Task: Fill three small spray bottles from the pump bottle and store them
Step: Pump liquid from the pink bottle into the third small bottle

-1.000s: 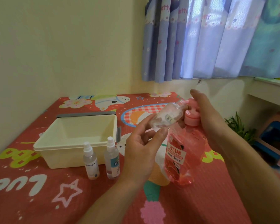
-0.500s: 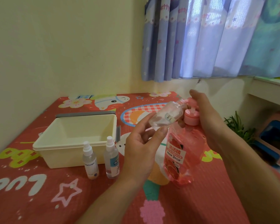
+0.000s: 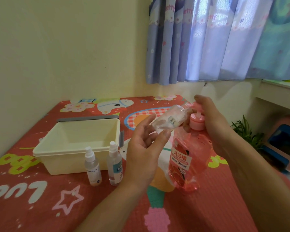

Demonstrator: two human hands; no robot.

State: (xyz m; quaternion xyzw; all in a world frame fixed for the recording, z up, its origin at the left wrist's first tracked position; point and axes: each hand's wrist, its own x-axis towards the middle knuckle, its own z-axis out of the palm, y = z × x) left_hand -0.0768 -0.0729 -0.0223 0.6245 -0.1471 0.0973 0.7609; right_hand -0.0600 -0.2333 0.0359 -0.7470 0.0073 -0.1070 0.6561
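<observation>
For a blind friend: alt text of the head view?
A left hand holds a small clear bottle to the pink pump bottle, whose pump the right hand grips. Two spray bottles stand by a cream bin.

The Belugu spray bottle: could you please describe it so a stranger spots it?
Find the cream plastic tub on the red cartoon mat. Two clear spray bottles stand before it; the left bottle, printed Belugu, is yours, while the right bottle has a teal label.

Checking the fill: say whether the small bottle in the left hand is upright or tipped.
Tipped: the small bottle lies slanted in the left hand, neck toward the pump bottle.
</observation>
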